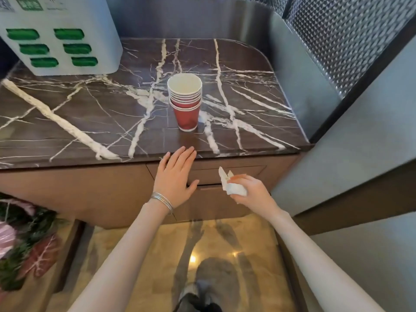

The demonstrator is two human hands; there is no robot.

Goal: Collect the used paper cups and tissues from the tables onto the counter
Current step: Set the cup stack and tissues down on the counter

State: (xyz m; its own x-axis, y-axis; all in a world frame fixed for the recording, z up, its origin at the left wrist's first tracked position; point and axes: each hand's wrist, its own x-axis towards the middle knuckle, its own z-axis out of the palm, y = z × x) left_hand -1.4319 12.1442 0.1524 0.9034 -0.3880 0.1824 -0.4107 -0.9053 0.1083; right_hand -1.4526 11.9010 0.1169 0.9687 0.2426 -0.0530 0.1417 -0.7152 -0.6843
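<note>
While pinching crumpled white tissue (234, 188) in right hand (248, 192), note nested red paper cups (185, 102) already on dark veined marble counter (90, 113); left hand (174, 176) flat, empty. Apparently remaining: deposit tissue.

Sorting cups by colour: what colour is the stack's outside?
Red outside, white rims, on the stack of paper cups; head view.

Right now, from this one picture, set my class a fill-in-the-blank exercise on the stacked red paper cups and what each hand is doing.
The stack of red paper cups stands upright on the dark veined marble ____.
The right hand grips a crumpled white ____.
The left hand, silver bangles at its wrist, holds ____.
The white box with green slots stands to the ____ of the cups.
Missing words: counter; tissue; nothing; left.
</note>
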